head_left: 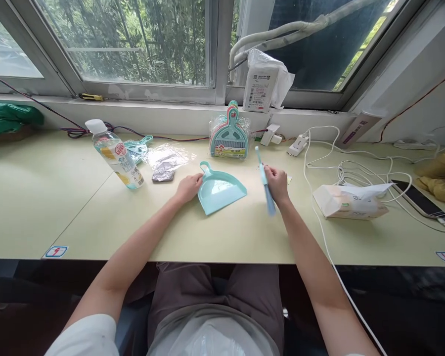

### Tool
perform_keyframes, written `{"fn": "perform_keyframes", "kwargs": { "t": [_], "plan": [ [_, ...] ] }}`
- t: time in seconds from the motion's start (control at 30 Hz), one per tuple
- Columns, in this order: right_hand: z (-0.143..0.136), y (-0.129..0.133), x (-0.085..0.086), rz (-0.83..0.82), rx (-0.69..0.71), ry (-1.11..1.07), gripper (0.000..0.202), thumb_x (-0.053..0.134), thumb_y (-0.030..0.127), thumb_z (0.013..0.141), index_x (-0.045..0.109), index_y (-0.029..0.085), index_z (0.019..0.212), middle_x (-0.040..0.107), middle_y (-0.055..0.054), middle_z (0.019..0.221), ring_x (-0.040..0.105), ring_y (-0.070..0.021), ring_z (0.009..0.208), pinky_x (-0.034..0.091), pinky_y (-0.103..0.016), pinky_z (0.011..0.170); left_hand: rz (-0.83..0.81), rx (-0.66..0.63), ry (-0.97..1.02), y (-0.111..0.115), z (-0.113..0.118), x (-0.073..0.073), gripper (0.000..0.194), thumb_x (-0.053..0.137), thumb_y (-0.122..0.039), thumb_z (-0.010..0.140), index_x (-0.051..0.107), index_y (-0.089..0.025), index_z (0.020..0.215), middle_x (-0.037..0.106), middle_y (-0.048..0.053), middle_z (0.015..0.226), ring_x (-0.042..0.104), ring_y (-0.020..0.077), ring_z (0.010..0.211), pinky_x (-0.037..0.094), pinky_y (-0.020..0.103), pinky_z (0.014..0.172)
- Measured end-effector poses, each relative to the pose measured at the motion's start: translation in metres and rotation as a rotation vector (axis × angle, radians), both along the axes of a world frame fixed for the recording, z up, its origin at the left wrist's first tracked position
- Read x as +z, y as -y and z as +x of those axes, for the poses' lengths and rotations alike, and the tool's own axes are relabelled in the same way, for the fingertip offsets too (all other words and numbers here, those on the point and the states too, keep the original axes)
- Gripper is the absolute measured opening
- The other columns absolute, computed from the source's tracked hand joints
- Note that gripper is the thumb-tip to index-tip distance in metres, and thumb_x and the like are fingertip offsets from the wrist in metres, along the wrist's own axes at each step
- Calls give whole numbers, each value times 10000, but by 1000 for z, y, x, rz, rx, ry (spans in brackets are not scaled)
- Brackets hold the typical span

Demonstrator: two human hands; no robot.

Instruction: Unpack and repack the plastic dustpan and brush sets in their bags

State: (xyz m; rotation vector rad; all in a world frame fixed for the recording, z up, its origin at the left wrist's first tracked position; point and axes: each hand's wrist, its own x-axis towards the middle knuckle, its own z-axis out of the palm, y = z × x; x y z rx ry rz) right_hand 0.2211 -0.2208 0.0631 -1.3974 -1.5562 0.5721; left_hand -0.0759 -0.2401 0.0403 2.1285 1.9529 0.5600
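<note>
A small turquoise dustpan (222, 190) lies on the table in front of me, its looped handle pointing to the back left. My left hand (190, 188) is closed at its left rim, near the handle; the fingertips are partly hidden. To the right of the pan, my right hand (277, 183) is wrapped round a small brush (269, 198) with a turquoise handle and blue bristles. The brush is held upright, bristles down near the tabletop and apart from the pan. Behind them stands a plastic-wrapped dustpan and brush set (230, 136).
A drink bottle (114, 155) stands at the left, near crumpled clear wrap (168, 157) and a dark flat object (163, 175). On the right are a tissue pack (350, 201), white cables (356, 170) and a phone (421, 200). A boxed item (259, 89) sits on the windowsill.
</note>
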Motion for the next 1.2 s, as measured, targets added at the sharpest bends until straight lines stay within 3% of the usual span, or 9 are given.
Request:
{"fn": "perform_keyframes", "kwargs": {
  "t": [0.1,0.17,0.27,0.4,0.57,0.67,0.87,1.07,1.2],
  "plan": [
    [6,-10,-9,10,-168,560,307,420,336,896,622,160,747,644,-140,960,593,-250,863,397,-336,746,13,80,-43,-6,-17,1,330,343,-285,928,646,-217,1040,704,88,980,625,276,965,413,323,778],
    [5,-13,-16,-52,-164,752,273,419,310,901,637,152,854,634,-148,1045,600,-248,872,392,-334,744,2,125,-38,-7,-21,2,317,352,-320,929,627,-221,1052,702,80,953,625,273,940,416,328,774],
    [1,-13,-22,-124,-108,843,278,478,397,884,615,175,981,621,-124,1098,592,-251,911,391,-340,761,-1,158,-36,-5,-19,3,346,321,-389,945,595,-217,1067,697,81,926,621,272,925,416,341,779],
    [0,-9,-19,-119,-97,934,360,498,501,851,614,173,939,624,-131,1106,538,-293,1037,333,-417,886,-4,201,-97,-1,-13,6,320,334,-358,929,607,-193,907,688,103,877,616,279,897,397,341,746],
    [4,-4,-18,-140,-145,1020,333,504,405,831,640,149,995,637,-159,1104,507,-325,1073,279,-464,896,14,145,-84,2,-8,5,363,323,-317,914,564,-197,671,666,102,792,602,268,839,347,321,688],
    [7,-6,-18,-158,-133,986,247,561,350,776,669,169,906,664,-134,1041,537,-311,1024,280,-454,890,26,28,-25,5,-4,4,402,337,-381,921,535,-204,620,625,77,694,579,237,743,318,301,652],
    [2,-8,-11,3,-192,669,194,585,378,783,653,203,831,688,-90,995,570,-282,991,297,-417,877,-56,-468,88,15,7,8,438,341,-464,927,544,-199,644,588,16,643,509,164,630,309,271,630],
    [-26,14,-6,150,194,665,157,597,374,819,651,230,851,691,-47,1005,571,-241,995,296,-389,885,-4,-640,119,31,25,12,198,440,-228,828,633,-199,861,602,-10,707,517,124,628,364,241,623],
    [-40,26,-8,164,321,750,160,637,376,793,636,228,854,694,-39,964,560,-242,973,297,-393,887,235,-623,49,34,28,13,224,530,-202,794,625,-209,996,634,42,986,581,157,839,451,271,748]
  ]
}}
